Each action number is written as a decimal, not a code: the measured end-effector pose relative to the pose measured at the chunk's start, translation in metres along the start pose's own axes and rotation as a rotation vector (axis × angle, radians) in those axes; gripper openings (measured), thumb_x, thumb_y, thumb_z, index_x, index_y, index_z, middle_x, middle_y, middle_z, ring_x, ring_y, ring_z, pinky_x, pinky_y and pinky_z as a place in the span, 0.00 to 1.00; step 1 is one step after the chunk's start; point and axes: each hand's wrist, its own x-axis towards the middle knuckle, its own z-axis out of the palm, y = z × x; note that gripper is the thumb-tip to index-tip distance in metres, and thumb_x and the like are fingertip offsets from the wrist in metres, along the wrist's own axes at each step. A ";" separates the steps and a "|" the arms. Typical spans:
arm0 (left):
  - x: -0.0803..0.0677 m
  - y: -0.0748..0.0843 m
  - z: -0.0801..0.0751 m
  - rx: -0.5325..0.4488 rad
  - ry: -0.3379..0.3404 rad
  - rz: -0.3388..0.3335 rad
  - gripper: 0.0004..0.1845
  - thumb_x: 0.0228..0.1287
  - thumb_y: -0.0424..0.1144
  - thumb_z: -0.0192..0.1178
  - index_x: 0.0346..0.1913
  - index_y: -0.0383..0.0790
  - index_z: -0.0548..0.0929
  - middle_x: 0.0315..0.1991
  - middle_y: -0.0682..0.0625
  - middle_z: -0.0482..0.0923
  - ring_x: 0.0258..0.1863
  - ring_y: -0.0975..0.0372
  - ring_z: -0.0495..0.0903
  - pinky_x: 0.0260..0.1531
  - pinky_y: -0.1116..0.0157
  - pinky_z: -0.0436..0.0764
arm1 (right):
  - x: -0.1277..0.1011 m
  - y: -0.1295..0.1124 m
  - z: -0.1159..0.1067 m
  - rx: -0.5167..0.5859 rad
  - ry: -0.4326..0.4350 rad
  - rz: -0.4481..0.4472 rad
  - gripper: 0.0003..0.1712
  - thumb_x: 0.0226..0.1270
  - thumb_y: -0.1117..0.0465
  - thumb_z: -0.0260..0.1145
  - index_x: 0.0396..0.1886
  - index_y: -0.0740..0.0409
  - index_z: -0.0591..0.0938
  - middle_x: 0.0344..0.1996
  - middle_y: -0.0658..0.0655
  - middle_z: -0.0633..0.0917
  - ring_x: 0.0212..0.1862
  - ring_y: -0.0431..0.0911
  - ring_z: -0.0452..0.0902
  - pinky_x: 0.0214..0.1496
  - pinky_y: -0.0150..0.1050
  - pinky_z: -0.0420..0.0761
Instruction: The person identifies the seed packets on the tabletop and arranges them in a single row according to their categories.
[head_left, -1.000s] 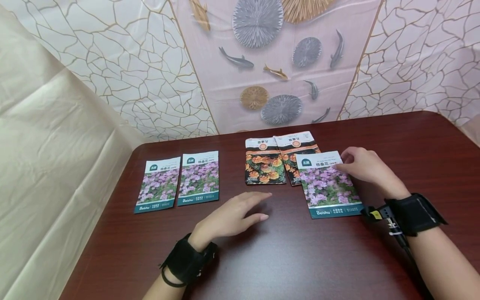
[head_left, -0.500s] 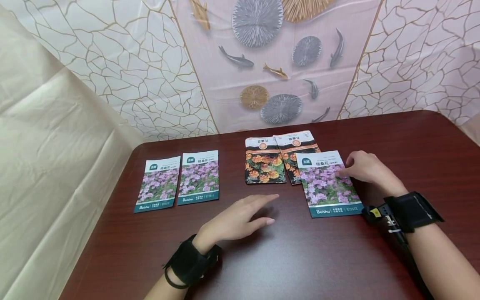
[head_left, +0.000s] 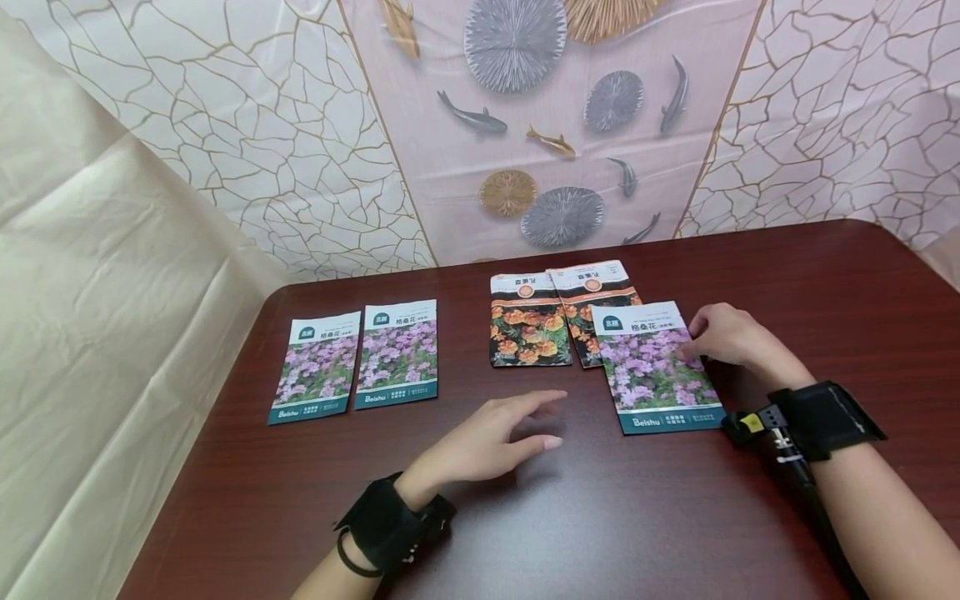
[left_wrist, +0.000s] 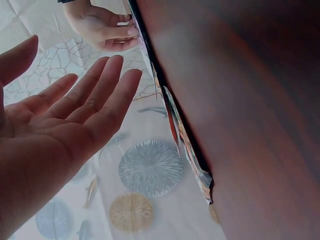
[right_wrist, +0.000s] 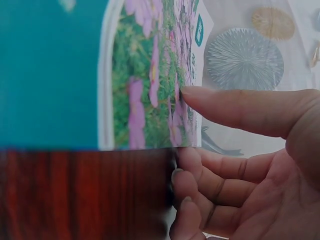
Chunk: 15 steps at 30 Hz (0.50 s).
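Right hand (head_left: 731, 337): I've slid its grip down the pink-flower packet (head_left: 656, 367) edge — thumb on top, fingers curling under.
Left hand (head_left: 487, 437): crept toward it — flat, holding nothing, mid-counter (head_left: 825, 275).

purple-flower seed packet (head_left: 656, 367) flat on table (head_left: 675, 517)

Left hand (head_left: 487, 437) flat with straight fingers; right hand (head_left: 731, 337) fingers curled.

The left hand (head_left: 480, 446) slid forward and to the right over the desk (head_left: 615, 517), its straight fingers ending nearer the lower left corner of the purple-flower seed packet (head_left: 655, 367). The right hand (head_left: 731, 337) drew back along that packet's right edge, from beside the white top strip to the flower picture, with its thumb resting on the packet.
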 end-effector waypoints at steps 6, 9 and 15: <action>0.001 -0.001 0.002 -0.096 -0.007 -0.021 0.28 0.67 0.45 0.53 0.67 0.42 0.62 0.56 0.45 0.73 0.54 0.62 0.73 0.53 0.67 0.71 | 0.001 0.005 -0.001 0.093 -0.013 -0.041 0.18 0.54 0.62 0.68 0.32 0.72 0.70 0.21 0.56 0.74 0.25 0.48 0.69 0.25 0.38 0.67; 0.002 -0.002 0.004 -0.173 0.010 -0.029 0.27 0.66 0.42 0.54 0.66 0.39 0.63 0.54 0.43 0.74 0.52 0.60 0.74 0.52 0.69 0.72 | 0.000 0.007 -0.001 0.137 -0.024 -0.067 0.14 0.56 0.65 0.65 0.31 0.72 0.71 0.20 0.55 0.74 0.25 0.47 0.69 0.25 0.39 0.70; 0.003 -0.001 0.005 -0.325 0.047 -0.085 0.26 0.66 0.38 0.55 0.65 0.38 0.64 0.52 0.43 0.75 0.51 0.60 0.75 0.52 0.69 0.72 | 0.000 0.009 -0.003 0.218 -0.049 -0.078 0.10 0.58 0.67 0.63 0.31 0.70 0.71 0.21 0.54 0.75 0.26 0.46 0.71 0.28 0.39 0.75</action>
